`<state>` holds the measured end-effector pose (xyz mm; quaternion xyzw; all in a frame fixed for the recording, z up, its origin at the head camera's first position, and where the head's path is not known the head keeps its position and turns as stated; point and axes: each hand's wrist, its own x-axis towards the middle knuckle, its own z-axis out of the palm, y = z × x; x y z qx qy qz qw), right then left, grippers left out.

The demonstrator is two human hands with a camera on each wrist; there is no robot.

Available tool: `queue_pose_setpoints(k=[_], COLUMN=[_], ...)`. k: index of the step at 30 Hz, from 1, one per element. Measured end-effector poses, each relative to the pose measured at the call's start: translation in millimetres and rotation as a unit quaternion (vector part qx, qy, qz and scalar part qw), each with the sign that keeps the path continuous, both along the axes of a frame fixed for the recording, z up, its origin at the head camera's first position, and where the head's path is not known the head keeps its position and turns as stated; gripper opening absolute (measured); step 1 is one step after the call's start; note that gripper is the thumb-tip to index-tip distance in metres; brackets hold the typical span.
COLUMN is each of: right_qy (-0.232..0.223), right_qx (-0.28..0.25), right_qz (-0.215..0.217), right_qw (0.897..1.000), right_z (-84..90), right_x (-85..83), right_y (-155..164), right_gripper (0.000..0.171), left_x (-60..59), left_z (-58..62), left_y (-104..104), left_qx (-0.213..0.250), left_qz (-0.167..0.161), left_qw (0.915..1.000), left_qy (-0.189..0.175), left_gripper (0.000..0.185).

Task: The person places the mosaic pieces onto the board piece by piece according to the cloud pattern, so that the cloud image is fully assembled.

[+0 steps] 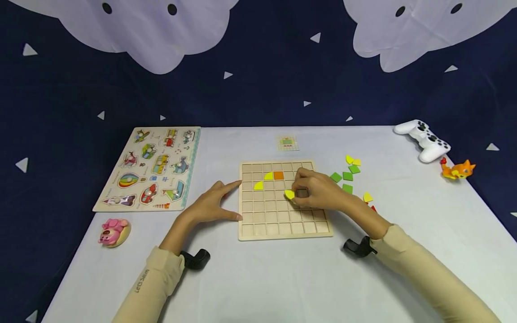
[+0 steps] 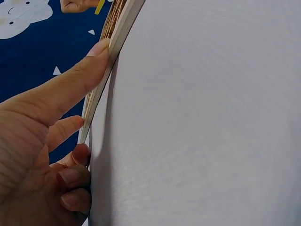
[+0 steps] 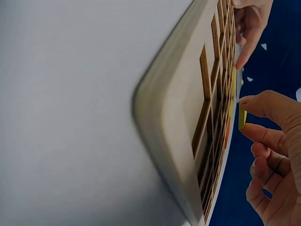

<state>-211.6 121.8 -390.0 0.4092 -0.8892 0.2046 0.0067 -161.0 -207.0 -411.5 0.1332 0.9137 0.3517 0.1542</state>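
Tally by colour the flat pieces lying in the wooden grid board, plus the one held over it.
Yellow quarter-circle pieces lying in the light wooden grid board: 2
Orange square piece lying in the board: 1
Yellow held piece, pinched by the right hand: 1
Total: 4
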Motion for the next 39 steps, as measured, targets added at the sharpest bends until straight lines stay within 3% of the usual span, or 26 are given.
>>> queue_pose_setpoints(k=[25, 33, 39], right_qy=[0.026, 0.036, 0.015], right_qx=[0.021, 0.032, 0.025], right_qz=[0.057, 0.054, 0.041], right_qw=[0.998, 0.997, 0.999], right_z=[-5.0, -7.6, -6.6], right_x=[-5.9, -3.7, -0.6], right_y=[-59, -69, -74], right_gripper=[0.015, 0.015, 0.015], left_x=[0.7, 0.9, 0.2], left_z=[0.7, -0.1, -1.1], left_y=[1, 0, -1], left_qx=[-0.005, -0.007, -0.004], left_qz=[0.000, -0.004, -0.003], left_qw=[1.0000, 1.0000, 1.0000], left_qy=[0.000, 0.005, 0.003], left_gripper=[0.102, 0.102, 0.101])
